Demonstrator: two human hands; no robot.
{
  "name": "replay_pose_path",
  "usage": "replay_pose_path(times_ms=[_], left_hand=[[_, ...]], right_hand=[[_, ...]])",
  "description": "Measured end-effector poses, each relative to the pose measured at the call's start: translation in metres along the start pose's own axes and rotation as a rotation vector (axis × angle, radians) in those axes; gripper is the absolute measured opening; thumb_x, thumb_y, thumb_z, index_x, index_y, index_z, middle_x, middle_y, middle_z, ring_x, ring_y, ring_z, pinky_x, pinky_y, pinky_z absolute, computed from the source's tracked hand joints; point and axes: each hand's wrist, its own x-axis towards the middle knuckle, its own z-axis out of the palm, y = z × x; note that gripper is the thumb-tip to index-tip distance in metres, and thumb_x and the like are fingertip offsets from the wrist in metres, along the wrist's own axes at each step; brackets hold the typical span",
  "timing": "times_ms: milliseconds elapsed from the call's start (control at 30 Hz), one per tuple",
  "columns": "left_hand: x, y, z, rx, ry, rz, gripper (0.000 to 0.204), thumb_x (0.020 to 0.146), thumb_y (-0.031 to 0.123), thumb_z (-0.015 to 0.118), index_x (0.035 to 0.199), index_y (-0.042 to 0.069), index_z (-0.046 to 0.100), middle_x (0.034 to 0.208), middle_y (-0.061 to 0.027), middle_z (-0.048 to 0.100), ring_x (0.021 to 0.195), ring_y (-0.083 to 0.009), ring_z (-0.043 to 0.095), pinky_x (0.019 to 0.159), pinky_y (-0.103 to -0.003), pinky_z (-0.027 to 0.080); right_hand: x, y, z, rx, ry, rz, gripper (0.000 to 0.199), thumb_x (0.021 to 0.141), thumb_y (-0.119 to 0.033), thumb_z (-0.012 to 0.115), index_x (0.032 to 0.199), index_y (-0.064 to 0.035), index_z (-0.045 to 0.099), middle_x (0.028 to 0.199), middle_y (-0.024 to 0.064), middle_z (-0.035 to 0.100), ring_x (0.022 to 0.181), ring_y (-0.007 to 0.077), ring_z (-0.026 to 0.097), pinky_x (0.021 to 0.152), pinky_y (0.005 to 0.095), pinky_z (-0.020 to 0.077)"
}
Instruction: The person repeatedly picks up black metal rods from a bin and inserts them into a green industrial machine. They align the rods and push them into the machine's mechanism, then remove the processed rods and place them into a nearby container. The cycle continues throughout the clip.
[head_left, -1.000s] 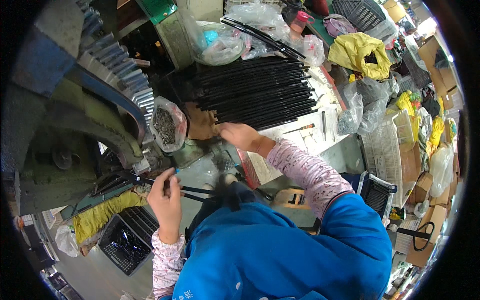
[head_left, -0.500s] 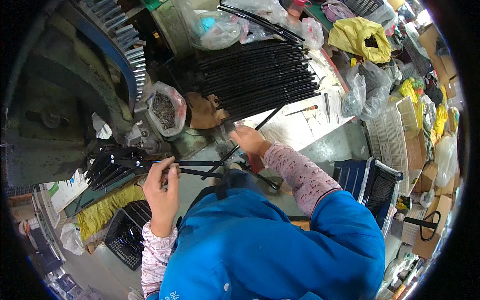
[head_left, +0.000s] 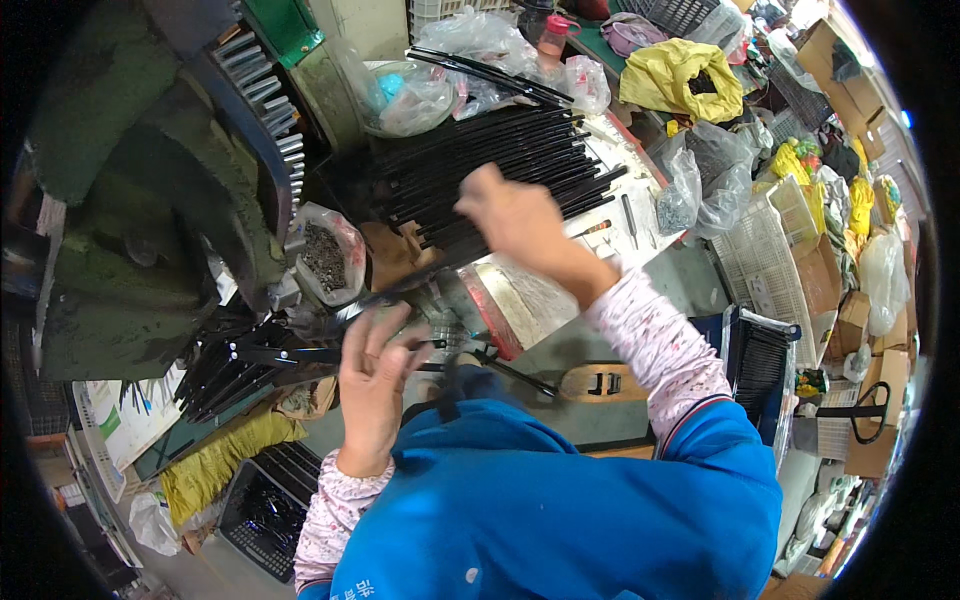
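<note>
Workshop floor: grey (head_left: pixel 590 418), showing between the person and the white, red-edged worktop (head_left: pixel 525 310).
Left hand: raised before the body (head_left: pixel 370 395), fingers bent and blurred; whether it grips cannot be told.
Black strips: at the left hand (head_left: pixel 295 355), passing behind its fingers; long axis roughly side to side, the larger visible length to the hand's left.
Nearer hand: left; the right is well apart from the strips.
Strip condition: slim, black, slightly glossy; two bright rivet heads (head_left: pixel 234 346) toward the left end.
Right hand: farther out, over the near edge of the stacked rods (head_left: pixel 525 225), fingers curled, motion-blurred; hold cannot be confirmed.
Dark bar: slanting (head_left: pixel 415 278) from just beyond the left fingers up to beneath the right hand; straight, dark, blurred.
Parts bag: clear plastic (head_left: pixel 355 250), left of the rods, containing small metal pieces.
Stacked rods: black, close-laid (head_left: pixel 490 150), mostly side to side.
Machine: large, dark green-grey (head_left: pixel 140 230), at far left.
Yellow sack: beyond the rods, to the right (head_left: pixel 655 85).
</note>
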Motion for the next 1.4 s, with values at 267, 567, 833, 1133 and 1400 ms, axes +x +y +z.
replay_pose_path(times_ms=[267, 567, 833, 1133, 1400], left_hand=[[-0.007, 0.026, -0.066, -0.112, 0.323, 0.293, 0.021, 0.097, 0.013, 0.054, 0.115, 0.001, 0.053, 0.108, -0.0140, 0.064, 0.096, -0.0262, 0.066, 0.085, -0.037, 0.057], [-0.010, 0.021, -0.092, 0.009, 0.127, -0.058, 0.025, 0.097, 0.014, 0.053, 0.110, -0.007, 0.052, 0.096, -0.0214, 0.065, 0.086, -0.0283, 0.068, 0.077, -0.035, 0.057], [-0.001, -0.018, -0.105, 0.253, -0.044, -0.386, 0.033, 0.094, 0.020, 0.062, 0.109, -0.007, 0.053, 0.094, -0.0159, 0.066, 0.081, -0.0210, 0.067, 0.072, -0.031, 0.056], [0.023, -0.037, -0.058, -0.206, 0.017, -0.200, 0.030, 0.099, 0.019, 0.051, 0.112, -0.007, 0.055, 0.101, -0.0132, 0.066, 0.086, -0.0208, 0.066, 0.077, -0.033, 0.054], [0.041, -0.060, -0.056, -0.398, -0.017, -0.142, 0.022, 0.099, 0.018, 0.051, 0.107, -0.002, 0.057, 0.100, -0.0083, 0.065, 0.086, -0.0176, 0.065, 0.073, -0.031, 0.054]], right_hand=[[-0.004, -0.140, 0.052, 0.227, 0.043, -0.277, 0.019, 0.091, -0.018, 0.052, 0.099, -0.0019, 0.047, 0.064, 0.0128, 0.063, 0.058, 0.0299, 0.065, 0.047, 0.0386, 0.0499], [0.007, -0.148, 0.104, -0.002, 0.116, -0.249, 0.020, 0.089, -0.024, 0.060, 0.090, -0.0041, 0.060, 0.062, 0.0115, 0.061, 0.049, 0.0286, 0.059, 0.044, 0.0388, 0.0468], [0.011, -0.167, 0.122, -0.268, 0.169, -0.292, 0.025, 0.080, -0.022, 0.068, 0.098, -0.0057, 0.064, 0.082, 0.0082, 0.066, 0.070, 0.0216, 0.064, 0.045, 0.0340, 0.0500], [0.018, -0.173, 0.121, -0.111, -0.170, -0.095, 0.020, 0.084, -0.014, 0.052, 0.094, -0.0032, 0.065, 0.089, 0.0195, 0.066, 0.082, 0.0389, 0.064, 0.068, 0.0492, 0.0523], [0.004, -0.146, 0.101, 0.011, 0.188, -0.163, 0.011, 0.085, -0.015, 0.064, 0.081, -0.0055, 0.062, 0.065, 0.0139, 0.060, 0.051, 0.0304, 0.058, 0.048, 0.0408, 0.0472]])
